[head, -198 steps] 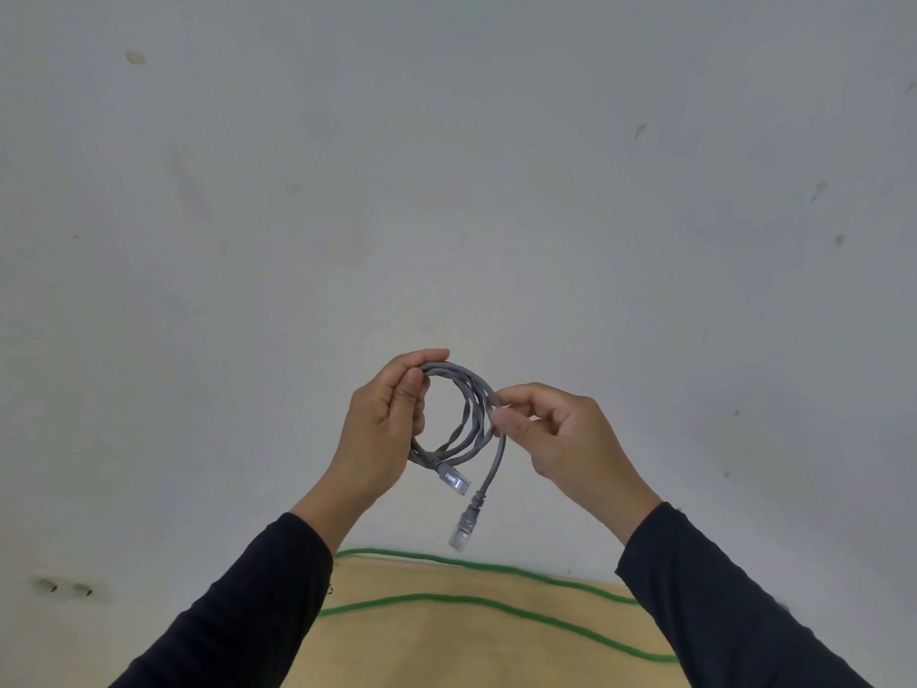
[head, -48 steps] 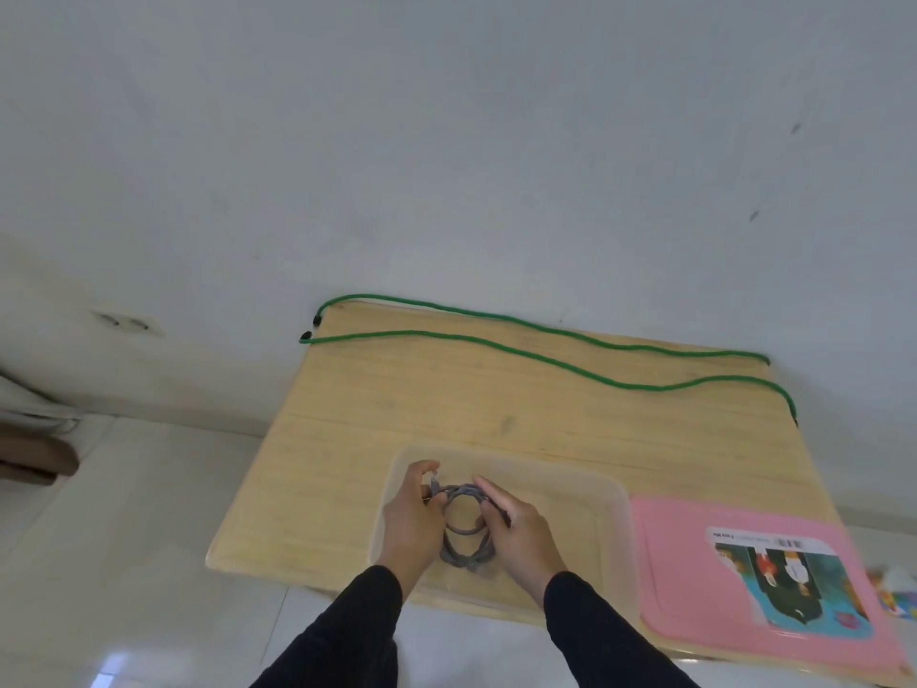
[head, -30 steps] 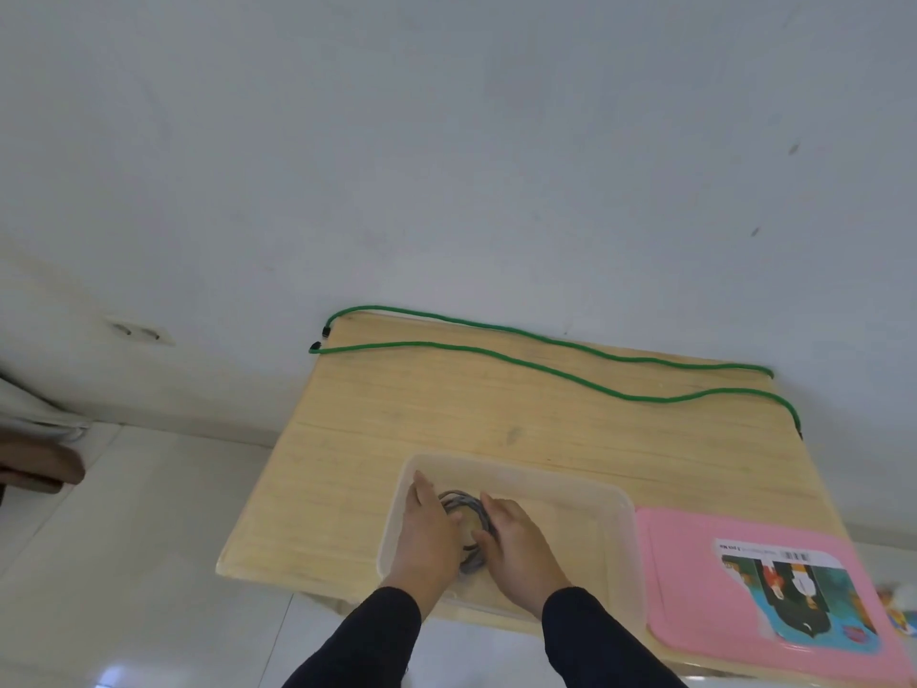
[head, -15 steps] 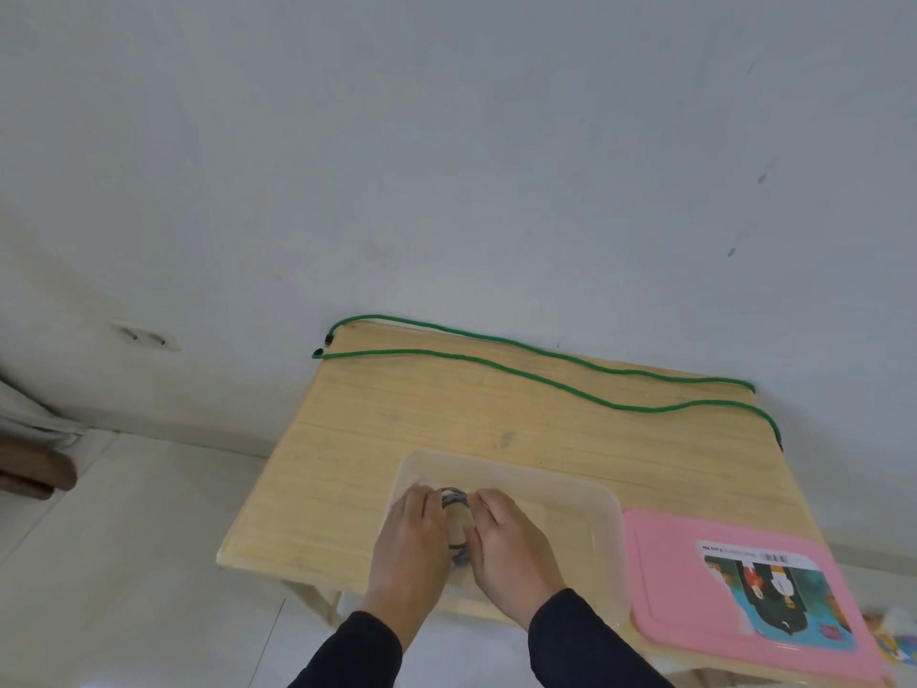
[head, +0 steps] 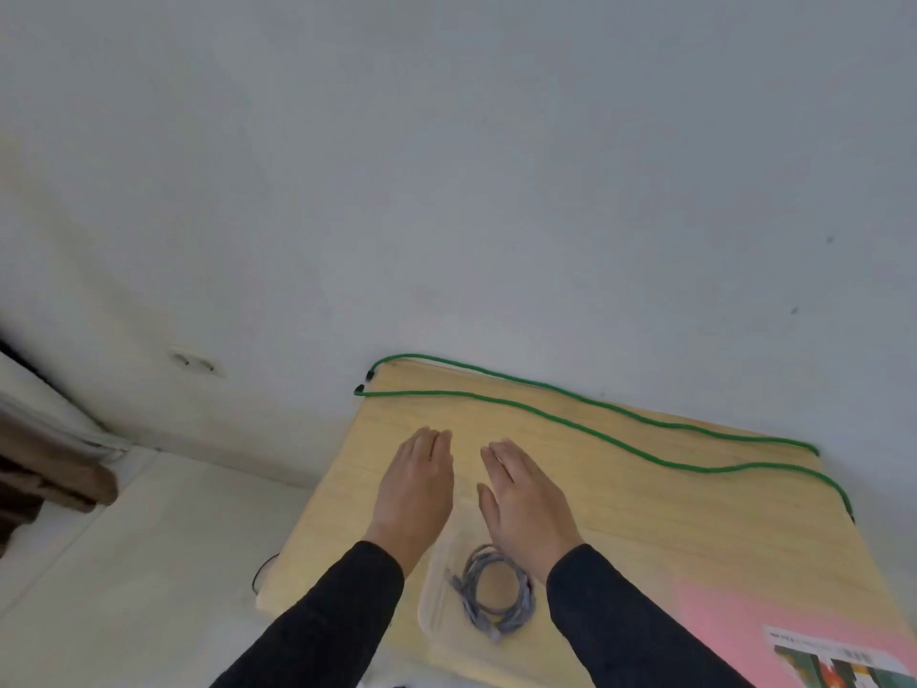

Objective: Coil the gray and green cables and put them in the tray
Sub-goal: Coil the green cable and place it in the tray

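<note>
The gray cable (head: 496, 599), coiled into a small ring, lies alone in the clear plastic tray (head: 430, 595) near the table's front edge. My left hand (head: 416, 494) and my right hand (head: 521, 499) are raised above the table beyond the tray, both flat with fingers extended and holding nothing. The green cable (head: 585, 429) lies uncoiled in two long lines along the far side of the wooden table (head: 694, 528), its ends at the far left corner.
A pink mat (head: 774, 623) with a printed picture lies on the table to the right of the tray. The wall rises just behind the table. A wall socket (head: 191, 360) and white floor are to the left.
Both hands have let go of the gray coil, which now rests in the tray, and have lifted forward over the table. The view has swung left.
</note>
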`<state>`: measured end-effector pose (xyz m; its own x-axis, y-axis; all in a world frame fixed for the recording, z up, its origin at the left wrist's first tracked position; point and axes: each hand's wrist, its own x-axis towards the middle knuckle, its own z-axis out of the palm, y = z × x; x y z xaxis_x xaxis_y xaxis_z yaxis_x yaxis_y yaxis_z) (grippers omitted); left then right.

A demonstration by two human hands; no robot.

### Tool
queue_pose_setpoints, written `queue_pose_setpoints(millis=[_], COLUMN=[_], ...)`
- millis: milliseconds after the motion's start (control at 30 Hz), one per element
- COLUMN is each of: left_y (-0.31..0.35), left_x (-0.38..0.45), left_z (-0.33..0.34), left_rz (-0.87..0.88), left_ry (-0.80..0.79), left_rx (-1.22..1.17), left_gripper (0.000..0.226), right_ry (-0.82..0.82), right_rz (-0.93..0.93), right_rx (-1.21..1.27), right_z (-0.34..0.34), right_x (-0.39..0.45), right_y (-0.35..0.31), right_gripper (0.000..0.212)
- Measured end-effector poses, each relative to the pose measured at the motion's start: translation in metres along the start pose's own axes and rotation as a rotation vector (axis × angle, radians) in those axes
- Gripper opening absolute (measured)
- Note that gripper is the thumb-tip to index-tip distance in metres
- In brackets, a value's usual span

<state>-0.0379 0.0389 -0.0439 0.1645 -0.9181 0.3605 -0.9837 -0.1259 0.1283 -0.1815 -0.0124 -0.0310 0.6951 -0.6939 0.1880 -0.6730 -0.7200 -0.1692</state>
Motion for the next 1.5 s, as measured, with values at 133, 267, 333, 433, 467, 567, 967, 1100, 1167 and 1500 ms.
queue_pose_setpoints(millis=[133,267,333,433,467,567,967,1100,1167,1500], left_y=[-0.046,-0.11,-0.14,-0.174,-0.181,-0.196,-0.226,-0.226,-0.224,-0.132], left_x=[0.033,0.06,0.07,0.083,0.087,0.098,0.115,0.13,0.14,0.202], left_z=[0.001,0.033,0.055,0.084,0.091,0.108,0.149,0.128,0.11,-0.02], left_rz=[-0.027,-0.098,-0.119,-0.089,-0.09,-0.094,0.001,0.017,0.011,-0.406], left_ry=[0.033,-0.048,-0.109,-0.169,-0.171,-0.168,-0.009,0.062,0.058,-0.01], left_rx=[-0.018,-0.035,-0.051,-0.084,-0.114,-0.238,-0.498,-0.544,-0.582,-1.492], left_gripper=[0.028,0.022,0.022,0.035,0.042,0.046,0.042,0.026,0.026,0.033], right_ry=[0.006,-0.036,-0.095,-0.158,-0.162,-0.169,-0.077,0.012,0.074,0.396], right_rz=[-0.056,-0.049,-0.05,-0.014,-0.004,0.034,0.042,0.037,0.039,0.128], right_rx=[0.048,0.034,0.056,0.1,0.106,0.121,0.172,0.295,0.37,0.558], right_z=[0.011,0.036,0.051,0.078,0.087,0.115,0.156,0.126,0.103,-0.033], right_x=[0.053,0.107,0.132,0.167,0.177,0.201,0.224,0.231,0.236,0.241], right_y=[-0.004,-0.01,-0.013,-0.013,-0.013,-0.01,0.001,0.0,0.0,0.019], right_gripper=[0.045,0.042,0.043,0.044,0.044,0.044,0.052,0.048,0.036,0.029])
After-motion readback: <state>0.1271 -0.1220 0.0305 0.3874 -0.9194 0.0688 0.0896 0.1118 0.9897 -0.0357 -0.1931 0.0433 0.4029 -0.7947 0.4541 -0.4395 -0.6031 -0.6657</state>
